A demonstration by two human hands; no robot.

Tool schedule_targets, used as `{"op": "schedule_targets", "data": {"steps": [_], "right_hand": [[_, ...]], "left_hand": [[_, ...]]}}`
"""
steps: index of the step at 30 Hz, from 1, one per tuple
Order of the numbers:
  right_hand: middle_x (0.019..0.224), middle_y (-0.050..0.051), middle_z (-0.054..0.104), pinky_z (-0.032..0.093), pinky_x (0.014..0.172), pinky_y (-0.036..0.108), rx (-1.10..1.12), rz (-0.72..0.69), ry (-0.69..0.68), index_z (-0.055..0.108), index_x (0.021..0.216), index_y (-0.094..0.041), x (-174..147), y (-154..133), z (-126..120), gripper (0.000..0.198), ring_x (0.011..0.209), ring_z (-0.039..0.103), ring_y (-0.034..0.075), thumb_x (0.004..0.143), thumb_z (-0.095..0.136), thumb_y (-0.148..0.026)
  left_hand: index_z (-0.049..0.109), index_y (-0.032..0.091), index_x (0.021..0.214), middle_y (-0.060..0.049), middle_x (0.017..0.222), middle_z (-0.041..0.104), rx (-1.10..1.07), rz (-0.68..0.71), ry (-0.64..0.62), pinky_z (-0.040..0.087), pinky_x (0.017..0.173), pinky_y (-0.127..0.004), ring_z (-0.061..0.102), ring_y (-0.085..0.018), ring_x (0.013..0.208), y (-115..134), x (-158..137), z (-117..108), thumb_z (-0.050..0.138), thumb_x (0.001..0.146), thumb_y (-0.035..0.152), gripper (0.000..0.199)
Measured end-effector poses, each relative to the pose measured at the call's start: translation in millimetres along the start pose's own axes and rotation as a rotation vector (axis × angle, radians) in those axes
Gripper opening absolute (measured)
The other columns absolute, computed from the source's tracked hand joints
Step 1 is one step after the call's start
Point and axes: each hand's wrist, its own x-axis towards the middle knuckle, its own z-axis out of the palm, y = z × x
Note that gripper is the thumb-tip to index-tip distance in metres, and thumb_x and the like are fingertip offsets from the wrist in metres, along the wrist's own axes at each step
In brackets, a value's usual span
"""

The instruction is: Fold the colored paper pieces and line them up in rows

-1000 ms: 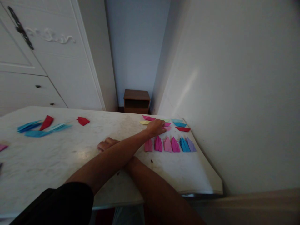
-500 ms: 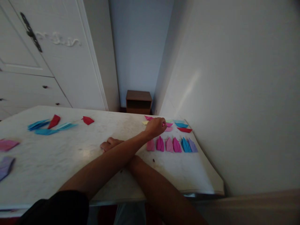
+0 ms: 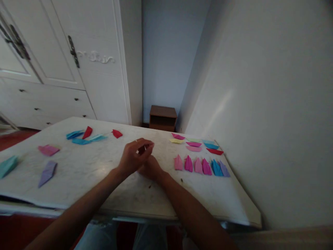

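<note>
My left hand [image 3: 135, 155] hovers over the table's middle, its fingers curled and thumb tip close to the fingertips; nothing shows in the pinch. Just behind and below it, my right hand [image 3: 151, 169] is bent at the wrist, its fingers mostly hidden by the left. To the right stands a row of folded paper pieces in pink, magenta, blue and purple, among them a magenta piece [image 3: 188, 164] and a blue piece [image 3: 216, 168]. Beyond that row lie flatter folded papers, including a red piece [image 3: 214, 151] and a yellow piece [image 3: 177, 141].
On the left of the white table [image 3: 85, 173] lie a purple folded paper [image 3: 48, 173], a pink one [image 3: 49, 150], a mint one [image 3: 8, 166], and red and blue pieces farther back. A wall [image 3: 273, 121] borders the right side; a wardrobe [image 3: 101, 90] stands behind.
My left hand has drawn back from the folded papers on the right to the table's middle, uncrossing my forearms. My right hand has shifted slightly right. The view has turned left.
</note>
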Motion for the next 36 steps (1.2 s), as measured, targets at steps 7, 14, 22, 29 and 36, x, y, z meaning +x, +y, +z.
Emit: {"op": "schedule_targets", "data": {"steps": [7, 14, 22, 29, 36], "right_hand": [[0.085, 0.004, 0.070, 0.046, 0.075, 0.027, 0.252, 0.033, 0.135, 0.072, 0.086, -0.017, -1, 1, -9, 0.014, 0.079, 0.062, 0.015, 0.079, 0.060, -0.015], [0.081, 0.005, 0.070, 0.046, 0.068, 0.029, 0.364, 0.166, 0.208, 0.073, 0.084, -0.018, -2, 5, -8, 0.020, 0.073, 0.061, 0.017, 0.078, 0.058, -0.031], [0.080, 0.005, 0.070, 0.048, 0.066, 0.031, 0.278, 0.185, 0.177, 0.073, 0.085, -0.021, -4, 1, -7, 0.022, 0.073, 0.062, 0.020, 0.076, 0.062, -0.039], [0.067, 0.002, 0.066, 0.046, 0.052, 0.026, 0.289, 0.342, 0.095, 0.070, 0.091, -0.017, 29, -1, -6, 0.028, 0.054, 0.058, 0.014, 0.074, 0.061, -0.037], [0.098, 0.007, 0.068, 0.046, 0.052, 0.022, 0.037, 0.412, 0.059, 0.061, 0.110, -0.015, 117, -17, 17, 0.032, 0.056, 0.062, 0.010, 0.080, 0.058, -0.025]], "left_hand": [[0.069, 0.020, 0.082, 0.000, 0.061, 0.064, 0.024, -0.431, 0.049, 0.039, 0.049, -0.023, 0.052, -0.014, 0.051, -50, -67, -77, 0.058, 0.078, 0.045, 0.028], [0.068, 0.017, 0.077, 0.000, 0.062, 0.062, -0.144, -0.528, 0.033, 0.041, 0.052, -0.022, 0.054, -0.013, 0.055, -78, -96, -107, 0.058, 0.077, 0.041, 0.026], [0.066, 0.016, 0.074, -0.001, 0.064, 0.063, -0.210, -0.493, 0.057, 0.042, 0.056, -0.023, 0.056, -0.014, 0.060, -85, -97, -103, 0.056, 0.078, 0.035, 0.022], [0.068, 0.017, 0.074, 0.001, 0.064, 0.065, -0.190, -0.495, 0.021, 0.043, 0.060, -0.023, 0.058, -0.013, 0.063, -84, -96, -106, 0.055, 0.077, 0.027, 0.016], [0.067, 0.017, 0.072, 0.001, 0.065, 0.065, -0.192, -0.491, 0.035, 0.041, 0.059, -0.023, 0.056, -0.012, 0.060, -82, -95, -107, 0.055, 0.075, 0.023, 0.014]]}}
